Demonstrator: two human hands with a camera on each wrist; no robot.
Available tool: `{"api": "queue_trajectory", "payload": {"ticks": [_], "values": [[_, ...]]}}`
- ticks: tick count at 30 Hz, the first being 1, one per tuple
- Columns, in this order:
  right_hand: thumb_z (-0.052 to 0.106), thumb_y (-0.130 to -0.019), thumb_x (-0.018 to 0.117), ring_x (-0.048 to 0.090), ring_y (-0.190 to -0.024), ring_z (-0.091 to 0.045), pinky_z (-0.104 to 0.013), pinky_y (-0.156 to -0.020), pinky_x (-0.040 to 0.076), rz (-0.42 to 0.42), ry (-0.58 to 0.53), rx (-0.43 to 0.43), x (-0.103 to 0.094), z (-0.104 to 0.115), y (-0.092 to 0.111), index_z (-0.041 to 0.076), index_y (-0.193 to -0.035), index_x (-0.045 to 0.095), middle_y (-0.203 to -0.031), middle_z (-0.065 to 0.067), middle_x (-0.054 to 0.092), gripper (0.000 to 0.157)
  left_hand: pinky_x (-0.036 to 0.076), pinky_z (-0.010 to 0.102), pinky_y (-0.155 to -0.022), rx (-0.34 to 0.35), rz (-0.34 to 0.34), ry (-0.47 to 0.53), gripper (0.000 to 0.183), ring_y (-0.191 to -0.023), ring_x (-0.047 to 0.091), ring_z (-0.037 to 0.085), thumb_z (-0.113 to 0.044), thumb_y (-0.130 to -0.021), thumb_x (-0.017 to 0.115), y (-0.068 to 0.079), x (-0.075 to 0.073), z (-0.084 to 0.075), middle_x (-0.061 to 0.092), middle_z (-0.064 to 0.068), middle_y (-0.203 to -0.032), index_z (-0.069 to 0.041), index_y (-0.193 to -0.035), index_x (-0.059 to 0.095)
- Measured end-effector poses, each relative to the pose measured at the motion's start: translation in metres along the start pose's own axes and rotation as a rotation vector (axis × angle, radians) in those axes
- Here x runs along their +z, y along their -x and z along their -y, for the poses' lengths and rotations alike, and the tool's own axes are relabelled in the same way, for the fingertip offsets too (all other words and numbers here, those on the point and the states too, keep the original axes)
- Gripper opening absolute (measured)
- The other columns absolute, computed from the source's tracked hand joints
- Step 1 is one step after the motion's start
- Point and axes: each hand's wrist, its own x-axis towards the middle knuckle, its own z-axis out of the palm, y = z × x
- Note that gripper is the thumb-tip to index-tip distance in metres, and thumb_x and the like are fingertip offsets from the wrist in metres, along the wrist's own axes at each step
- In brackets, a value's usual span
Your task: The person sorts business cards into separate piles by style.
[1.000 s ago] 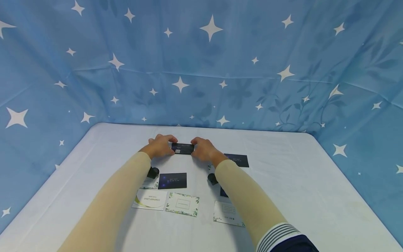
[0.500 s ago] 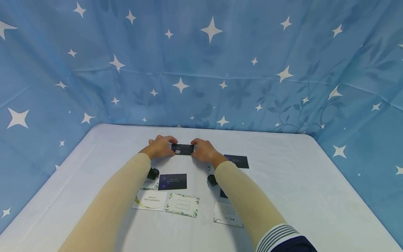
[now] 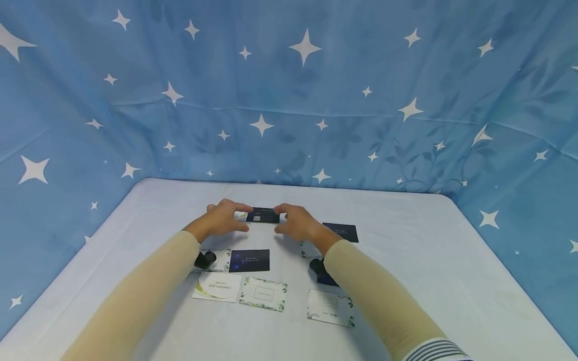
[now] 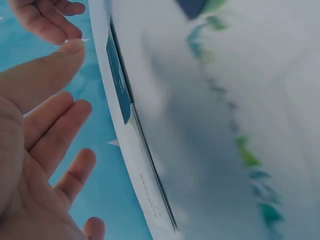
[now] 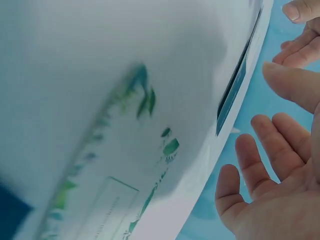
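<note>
White table (image 3: 406,281). Left hand (image 3: 221,219) at 9 o'clock, right hand (image 3: 296,223) at 3 of black card (image 3: 266,215); both grips spread, thumbs and index fingers apart, tips near its short ends. White card (image 3: 218,287) at its 7 o'clock reads "COMPANY LOGO", upside down. Black card lies flat near table's 12 o'clock edge; QR code (image 3: 256,218), other print too small.

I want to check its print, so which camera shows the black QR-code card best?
The head view, since the black QR-code card shows its face and code there. Both wrist views catch only a steeply slanted sliver, code unreadable.
</note>
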Motion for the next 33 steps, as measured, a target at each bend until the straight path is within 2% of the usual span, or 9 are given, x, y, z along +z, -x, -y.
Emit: {"api": "queue_trajectory", "payload": {"ticks": [7, 12, 16, 18, 23, 29, 33], "values": [[0.021, -0.089, 0.078, 0.051, -0.129, -0.026, -0.043, -0.104, 0.041, 0.065, -0.018, -0.086, 0.004, 0.007, 0.023, 0.013, -0.142, 0.056, -0.141, 0.000, 0.057, 0.058, 0.024, 0.057, -0.094, 0.025, 0.015, 0.001, 0.059, -0.130, 0.040, 0.032, -0.034, -0.083, 0.083, 0.025, 0.006, -0.002, 0.056, 0.010, -0.138, -0.020, -0.137, 0.064], [0.022, -0.086, 0.080, 0.051, -0.129, -0.026, -0.043, -0.106, 0.039, 0.124, 0.012, -0.140, 0.012, 0.012, 0.034, 0.012, -0.141, 0.058, -0.139, -0.001, 0.059, 0.060, 0.026, 0.052, -0.090, 0.017, 0.038, -0.034, 0.061, -0.119, 0.043, 0.028, -0.037, -0.076, 0.088, 0.046, 0.013, -0.004, 0.059, 0.003, -0.130, -0.021, -0.132, 0.068], [0.025, -0.085, 0.081, 0.049, -0.132, -0.024, -0.042, -0.109, 0.036, 0.159, 0.058, -0.146, 0.018, 0.013, 0.040, 0.015, -0.141, 0.058, -0.140, 0.000, 0.058, 0.062, 0.027, 0.049, -0.086, -0.002, 0.046, -0.056, 0.062, -0.110, 0.043, 0.026, -0.039, -0.072, 0.090, 0.058, 0.020, -0.004, 0.059, 0.002, -0.123, -0.023, -0.129, 0.069], [0.027, -0.083, 0.082, 0.048, -0.133, -0.023, -0.042, -0.110, 0.034, 0.173, 0.076, -0.127, 0.021, 0.014, 0.043, 0.017, -0.141, 0.058, -0.140, 0.001, 0.058, 0.063, 0.026, 0.047, -0.084, -0.012, 0.042, -0.062, 0.063, -0.106, 0.042, 0.024, -0.038, -0.071, 0.091, 0.062, 0.024, -0.004, 0.057, 0.002, -0.120, -0.024, -0.128, 0.069], [0.032, -0.081, 0.085, 0.047, -0.130, -0.021, -0.042, -0.109, 0.034, 0.180, 0.123, -0.104, 0.028, 0.015, 0.047, 0.021, -0.139, 0.060, -0.138, 0.001, 0.058, 0.065, 0.025, 0.047, -0.084, 0.034, 0.011, -0.092, 0.060, -0.104, 0.045, 0.021, -0.033, -0.071, 0.092, 0.068, 0.027, -0.006, 0.060, 0.001, -0.113, -0.020, -0.126, 0.070], [0.036, -0.081, 0.085, 0.051, -0.119, -0.020, -0.041, -0.103, 0.039, 0.148, 0.208, -0.128, 0.031, 0.016, 0.051, 0.023, -0.138, 0.061, -0.131, 0.001, 0.060, 0.063, 0.024, 0.046, -0.083, 0.056, -0.002, -0.127, 0.054, -0.105, 0.045, 0.020, -0.030, -0.074, 0.089, 0.072, 0.029, -0.009, 0.061, -0.002, -0.108, -0.020, -0.124, 0.071], [0.037, -0.082, 0.084, 0.051, -0.117, -0.019, -0.041, -0.102, 0.039, 0.142, 0.249, -0.145, 0.031, 0.016, 0.052, 0.023, -0.137, 0.062, -0.129, 0.002, 0.062, 0.061, 0.024, 0.047, -0.083, 0.073, -0.008, -0.140, 0.051, -0.106, 0.046, 0.021, -0.030, -0.076, 0.088, 0.075, 0.030, -0.010, 0.061, -0.002, -0.107, -0.018, -0.124, 0.072]]}}
